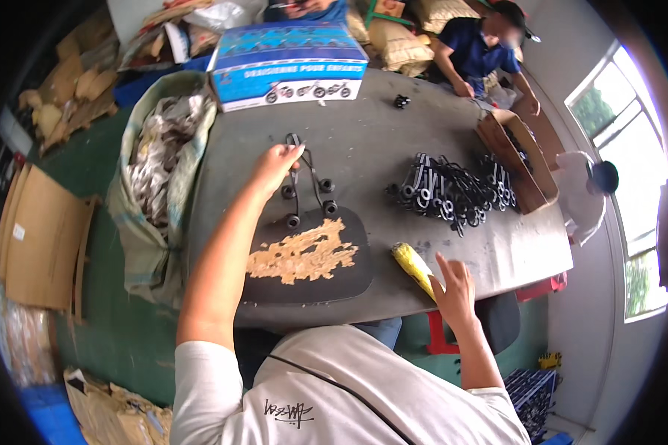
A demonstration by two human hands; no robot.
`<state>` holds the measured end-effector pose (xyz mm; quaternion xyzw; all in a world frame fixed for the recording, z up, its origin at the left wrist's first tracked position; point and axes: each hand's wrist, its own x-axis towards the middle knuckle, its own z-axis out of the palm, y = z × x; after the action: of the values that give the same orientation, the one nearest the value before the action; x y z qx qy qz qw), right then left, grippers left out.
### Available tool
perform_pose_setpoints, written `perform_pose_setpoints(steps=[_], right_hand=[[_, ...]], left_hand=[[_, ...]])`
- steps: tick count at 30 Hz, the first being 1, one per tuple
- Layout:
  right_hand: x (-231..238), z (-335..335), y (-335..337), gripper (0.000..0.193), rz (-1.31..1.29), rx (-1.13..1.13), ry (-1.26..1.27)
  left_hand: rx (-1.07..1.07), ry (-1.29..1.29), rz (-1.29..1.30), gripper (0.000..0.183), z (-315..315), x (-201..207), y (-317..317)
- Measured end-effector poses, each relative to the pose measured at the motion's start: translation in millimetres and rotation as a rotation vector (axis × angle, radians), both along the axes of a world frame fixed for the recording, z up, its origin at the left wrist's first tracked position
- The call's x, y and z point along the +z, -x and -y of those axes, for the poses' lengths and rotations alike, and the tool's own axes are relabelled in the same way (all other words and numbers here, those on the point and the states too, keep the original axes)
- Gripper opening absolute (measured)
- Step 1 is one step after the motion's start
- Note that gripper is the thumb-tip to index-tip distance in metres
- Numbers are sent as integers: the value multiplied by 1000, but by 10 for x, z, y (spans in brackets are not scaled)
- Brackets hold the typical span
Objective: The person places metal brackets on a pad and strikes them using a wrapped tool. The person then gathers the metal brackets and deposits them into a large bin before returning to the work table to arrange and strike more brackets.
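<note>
My left hand point(277, 166) is closed, pinching the top of thin black rods point(309, 159) over the table. Thick round black ends on these rods lie just beyond a dark board point(352, 278) with a worn, bare tan middle. My right hand point(456, 291) has its index finger stretched out and its fingers apart. Its thumb lies against a yellow wrapped, stick-like thing point(414, 265) with a dark, frayed far end; the near end is partly hidden by the hand. A heap of black rods with ring-shaped ends point(441, 189) sits to the right, beyond that hand.
The grey table point(349, 141) carries a blue-and-white printed box point(289, 67) at the back and an open cardboard box point(523, 163) at right. A sack of crumpled plastic point(167, 156) stands left. One person point(475, 55) sits at far right; another point(583, 196) is by the window.
</note>
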<state>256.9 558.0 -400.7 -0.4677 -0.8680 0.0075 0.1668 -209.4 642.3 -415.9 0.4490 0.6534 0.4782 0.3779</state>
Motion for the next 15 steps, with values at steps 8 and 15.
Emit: perform_pose_setpoints(steps=[8,15], right_hand=[[195,-1304,482,18,-229,-228,-252],[47,-2195,901,35,147,-382,148]], left_hand=[[152,-342,-757,56,228,-347,-586],[2,-422,-714,50,800,-179,-1008]])
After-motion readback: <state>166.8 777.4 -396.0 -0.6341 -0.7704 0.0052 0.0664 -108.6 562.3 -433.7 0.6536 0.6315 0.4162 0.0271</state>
